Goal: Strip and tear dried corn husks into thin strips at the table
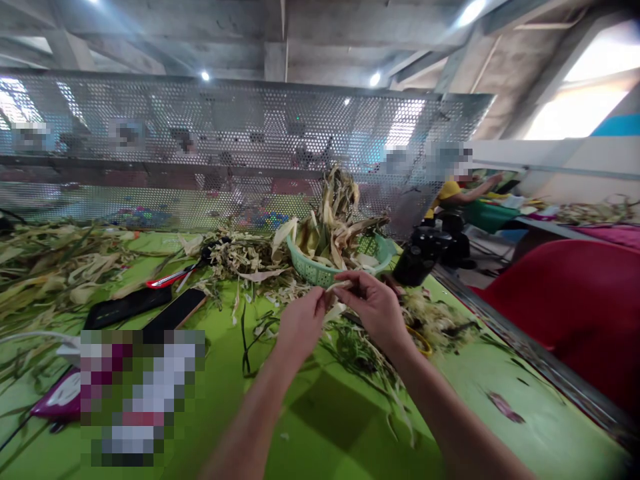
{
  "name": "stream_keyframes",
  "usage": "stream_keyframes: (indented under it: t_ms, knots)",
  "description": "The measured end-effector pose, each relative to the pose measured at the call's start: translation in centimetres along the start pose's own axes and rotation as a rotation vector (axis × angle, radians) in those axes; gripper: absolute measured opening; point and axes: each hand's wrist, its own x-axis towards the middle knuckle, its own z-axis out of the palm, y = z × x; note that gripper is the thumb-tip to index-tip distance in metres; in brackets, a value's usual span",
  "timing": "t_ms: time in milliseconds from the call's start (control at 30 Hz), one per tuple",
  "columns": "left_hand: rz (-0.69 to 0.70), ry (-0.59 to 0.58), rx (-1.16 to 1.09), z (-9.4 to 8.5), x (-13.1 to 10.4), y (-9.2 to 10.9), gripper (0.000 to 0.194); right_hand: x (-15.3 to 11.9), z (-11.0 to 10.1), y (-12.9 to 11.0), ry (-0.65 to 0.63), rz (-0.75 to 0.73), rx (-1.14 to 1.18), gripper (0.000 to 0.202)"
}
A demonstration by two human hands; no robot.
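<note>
Over green table [350, 427], both hands [340, 310] pinch one pale husk strip [338, 285] together.

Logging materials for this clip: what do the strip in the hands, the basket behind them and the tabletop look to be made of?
Strip between left hand and right hand: dried plant husk, pale and matte, seemingly fibrous. Basket: likely moulded plastic, teal with an open lattice wall. Tabletop: smooth bright green sheet, faintly glossy; material unclear.

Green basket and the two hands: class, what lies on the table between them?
In the head view, between the green basket and the left hand and right hand lie scattered pale husk scraps on the green table.
</note>
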Motion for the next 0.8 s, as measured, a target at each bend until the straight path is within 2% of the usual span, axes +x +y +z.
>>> stream_keyframes:
  t_ms: [67,133,333,533,800]
  knots:
    - [-0.021,-0.021,-0.026,-0.11,0.07,-0.06,0.028,0.16,-0.07,-0.03,-0.035,0.062,0.098,0.033]
    - [-0.027,-0.048,-0.055,-0.2,0.09,-0.02,0.03,0.3,-0.2,-0.04,-0.035,0.105,0.14,0.03]
    - [-0.011,-0.085,-0.18,-0.31,0.04,0.28,0.03,0.39,-0.38,0.16,0.025,0.124,0.103,0.03]
    - [-0.082,-0.084,-0.253,-0.02,0.32,-0.26,0.037,0.35,0.07,-0.22,-0.029,0.159,0.233,0.034]
    - [-0.105,-0.131,-0.351,0.25,0.27,-0.28,0.037,0.2,0.0,0.07,0.036,0.16,0.155,0.026]
